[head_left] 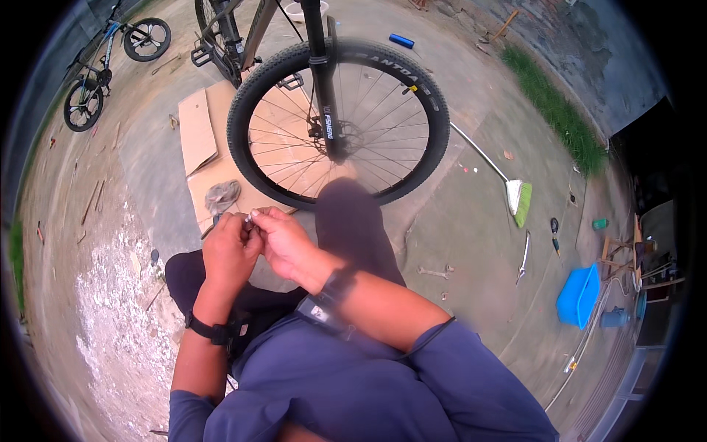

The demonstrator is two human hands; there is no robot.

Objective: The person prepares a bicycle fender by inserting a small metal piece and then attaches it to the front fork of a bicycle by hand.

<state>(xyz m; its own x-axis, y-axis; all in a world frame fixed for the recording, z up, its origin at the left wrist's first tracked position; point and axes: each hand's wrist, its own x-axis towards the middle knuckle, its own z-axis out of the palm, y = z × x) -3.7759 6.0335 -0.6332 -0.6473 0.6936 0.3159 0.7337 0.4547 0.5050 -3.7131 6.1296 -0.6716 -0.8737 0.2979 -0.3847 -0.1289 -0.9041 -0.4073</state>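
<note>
My left hand (225, 249) and my right hand (286, 241) meet in front of my knees, fingertips pinched together. Between them is a small, shiny, metal-looking part (249, 219), mostly covered by the fingers; its kind is too small to tell. Just beyond stands a bicycle's front wheel (440, 147) with a black knobby tyre, held in a black fork (322, 81). The hands are apart from the wheel. A crumpled grey rag (222, 197) lies on the cardboard just past my left hand.
Flattened cardboard (197, 136) lies under the wheel. On the concrete to the right are a spanner (434, 272), another long metal tool (523, 258), a green-bristled broom (518, 199) and a blue tub (579, 295). A blue cylinder (401, 40) lies beyond the wheel; a smaller bicycle (105, 76) stands far left.
</note>
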